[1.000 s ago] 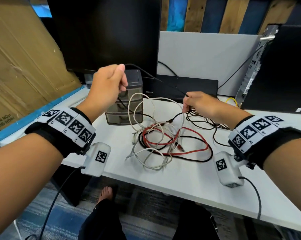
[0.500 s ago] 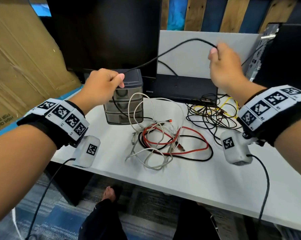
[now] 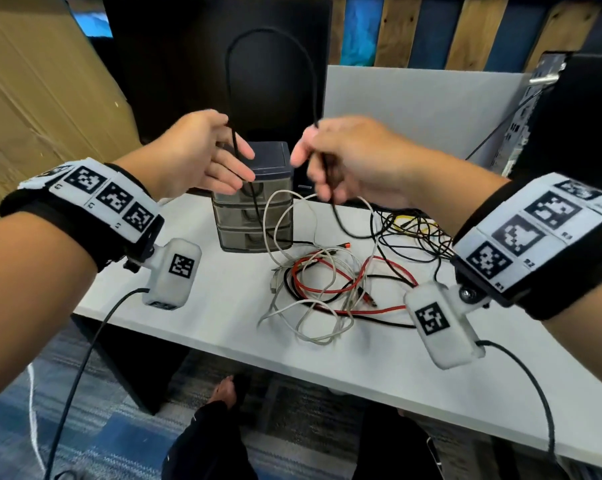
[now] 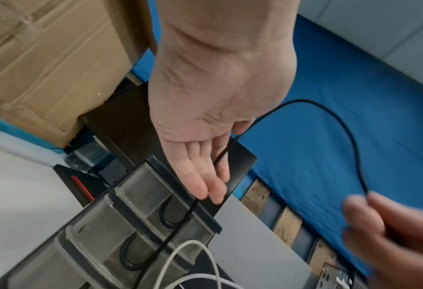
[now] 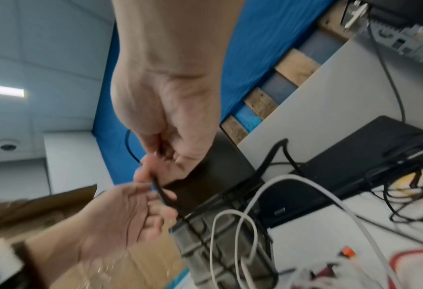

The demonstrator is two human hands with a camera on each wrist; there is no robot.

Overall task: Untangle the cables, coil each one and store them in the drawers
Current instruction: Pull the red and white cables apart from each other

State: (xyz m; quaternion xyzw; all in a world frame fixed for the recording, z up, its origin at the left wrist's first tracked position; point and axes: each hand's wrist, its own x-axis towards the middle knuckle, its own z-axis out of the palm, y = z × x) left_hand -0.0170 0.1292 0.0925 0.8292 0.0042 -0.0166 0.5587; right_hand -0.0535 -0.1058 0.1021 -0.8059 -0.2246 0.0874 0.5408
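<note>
A black cable [image 3: 227, 81] stands in a tall loop in front of the monitor, between my two hands. My left hand [image 3: 202, 157] is held above the small drawer unit [image 3: 254, 216], fingers straight, and the cable [image 4: 356, 156] runs between thumb and fingers and down across them. My right hand [image 3: 341, 161] pinches the loop's other end close to the left fingertips [image 5: 156, 207]. Below it the cable drops to the table [image 3: 223, 306]. A tangle of white, red and black cables [image 3: 327, 282] lies in front of the drawers, which are all closed.
A dark monitor [image 3: 216, 64] stands behind the drawer unit. Thin black and yellow cables [image 3: 413, 233] lie at the right rear. A computer tower [image 3: 569, 116] stands at the far right and cardboard [image 3: 50, 98] leans at the left. The table's front edge is near my wrists.
My right hand swung up to the right with the black cable, then back in beside my left hand, forming a tall loop. My left hand's fingers straightened out from a closed grip.
</note>
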